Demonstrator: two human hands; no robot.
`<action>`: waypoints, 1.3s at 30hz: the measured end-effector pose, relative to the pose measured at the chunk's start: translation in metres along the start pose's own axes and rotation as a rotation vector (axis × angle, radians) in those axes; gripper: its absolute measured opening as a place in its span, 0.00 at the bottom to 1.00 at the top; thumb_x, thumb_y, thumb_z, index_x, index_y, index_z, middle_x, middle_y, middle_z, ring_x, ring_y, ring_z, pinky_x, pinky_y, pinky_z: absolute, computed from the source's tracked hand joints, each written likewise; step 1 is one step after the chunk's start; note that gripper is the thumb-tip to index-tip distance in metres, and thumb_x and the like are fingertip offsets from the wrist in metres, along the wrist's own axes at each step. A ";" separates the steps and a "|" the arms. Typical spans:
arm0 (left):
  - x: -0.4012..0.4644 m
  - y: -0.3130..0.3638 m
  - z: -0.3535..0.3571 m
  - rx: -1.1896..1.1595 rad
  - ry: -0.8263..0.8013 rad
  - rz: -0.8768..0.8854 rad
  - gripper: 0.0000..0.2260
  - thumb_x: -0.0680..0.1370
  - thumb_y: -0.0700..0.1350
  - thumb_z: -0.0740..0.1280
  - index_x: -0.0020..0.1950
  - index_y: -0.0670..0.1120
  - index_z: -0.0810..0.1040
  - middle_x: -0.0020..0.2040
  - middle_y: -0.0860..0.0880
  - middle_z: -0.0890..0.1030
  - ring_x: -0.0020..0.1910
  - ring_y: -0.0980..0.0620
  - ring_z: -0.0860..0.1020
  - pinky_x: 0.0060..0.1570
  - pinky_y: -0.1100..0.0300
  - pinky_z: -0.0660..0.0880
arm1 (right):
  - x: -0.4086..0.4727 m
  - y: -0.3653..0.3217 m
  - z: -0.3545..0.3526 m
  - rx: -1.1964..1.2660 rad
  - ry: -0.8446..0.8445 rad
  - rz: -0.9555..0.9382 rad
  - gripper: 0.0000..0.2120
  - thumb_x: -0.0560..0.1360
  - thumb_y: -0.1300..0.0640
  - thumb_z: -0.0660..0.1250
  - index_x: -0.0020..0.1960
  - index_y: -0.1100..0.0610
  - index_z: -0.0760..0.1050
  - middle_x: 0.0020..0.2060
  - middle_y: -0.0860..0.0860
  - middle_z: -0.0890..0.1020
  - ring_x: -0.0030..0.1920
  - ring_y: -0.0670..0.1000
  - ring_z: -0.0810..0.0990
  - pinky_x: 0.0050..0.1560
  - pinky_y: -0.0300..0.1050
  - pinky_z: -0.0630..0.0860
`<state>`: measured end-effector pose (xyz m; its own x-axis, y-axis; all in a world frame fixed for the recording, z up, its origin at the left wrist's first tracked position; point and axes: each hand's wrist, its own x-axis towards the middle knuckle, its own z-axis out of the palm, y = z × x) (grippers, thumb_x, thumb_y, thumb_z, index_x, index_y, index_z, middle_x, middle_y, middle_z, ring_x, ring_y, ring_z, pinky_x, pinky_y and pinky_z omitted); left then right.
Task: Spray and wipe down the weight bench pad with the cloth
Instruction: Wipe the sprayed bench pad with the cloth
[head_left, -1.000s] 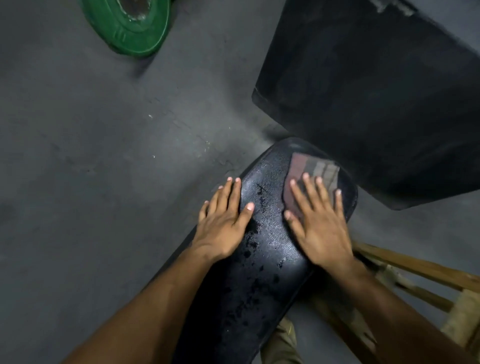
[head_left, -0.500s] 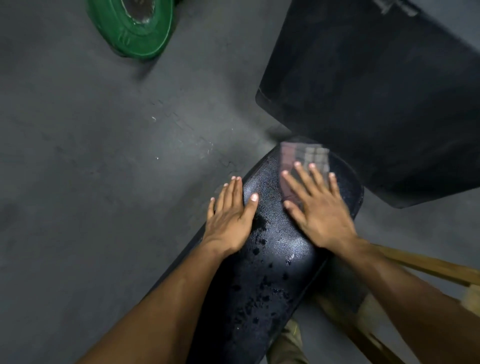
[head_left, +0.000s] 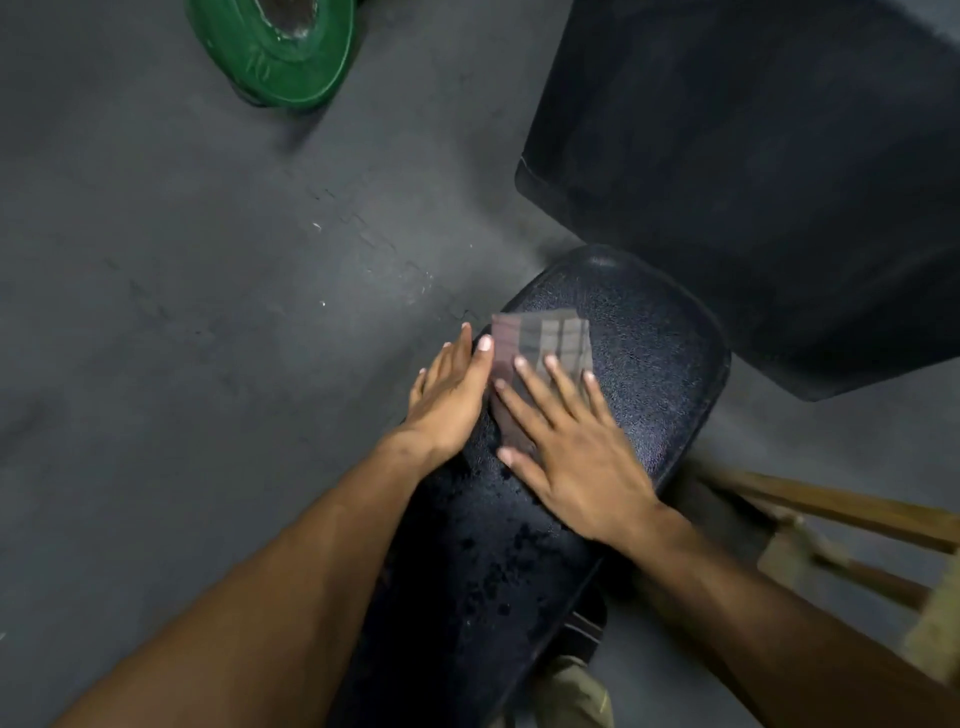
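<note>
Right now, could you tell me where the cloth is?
In the head view the cloth lies flat on the bench pad near its far end, pressed under the right hand, beside the left hand.

You look down on a dim grey floor (head_left: 156, 312). A green weight plate (head_left: 275, 52) lies at the top edge, a large black mat (head_left: 753, 156) at upper right, a wooden frame (head_left: 841, 525) at lower right.

The right hand (head_left: 576, 457) slid the cloth (head_left: 540, 358) leftward, seemingly touching the left hand (head_left: 449, 400).
</note>
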<state>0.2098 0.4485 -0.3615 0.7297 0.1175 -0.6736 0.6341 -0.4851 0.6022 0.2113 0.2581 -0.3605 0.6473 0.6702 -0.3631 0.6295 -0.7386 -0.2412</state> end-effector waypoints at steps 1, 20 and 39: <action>0.001 -0.001 0.001 0.004 0.011 0.001 0.30 0.81 0.67 0.38 0.83 0.58 0.43 0.83 0.58 0.46 0.81 0.60 0.42 0.78 0.54 0.36 | -0.015 0.008 0.004 -0.029 -0.014 -0.012 0.33 0.85 0.33 0.45 0.86 0.45 0.47 0.86 0.48 0.46 0.85 0.55 0.42 0.84 0.62 0.42; -0.054 -0.029 0.025 0.370 0.262 0.055 0.37 0.80 0.70 0.40 0.83 0.51 0.45 0.84 0.51 0.47 0.82 0.50 0.46 0.79 0.45 0.40 | -0.095 0.064 0.017 -0.069 -0.026 0.045 0.34 0.84 0.32 0.46 0.86 0.43 0.47 0.86 0.46 0.50 0.85 0.54 0.49 0.83 0.63 0.48; -0.115 -0.084 0.030 0.403 0.195 -0.282 0.43 0.74 0.76 0.40 0.80 0.53 0.31 0.81 0.54 0.31 0.80 0.53 0.32 0.76 0.39 0.34 | -0.100 0.045 0.019 -0.107 -0.057 -0.042 0.34 0.83 0.32 0.46 0.86 0.44 0.50 0.85 0.46 0.52 0.85 0.55 0.51 0.83 0.63 0.47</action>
<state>0.0648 0.4494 -0.3477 0.6035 0.4319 -0.6702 0.6919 -0.7014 0.1710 0.1670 0.1560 -0.3519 0.5954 0.6933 -0.4061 0.7002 -0.6956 -0.1608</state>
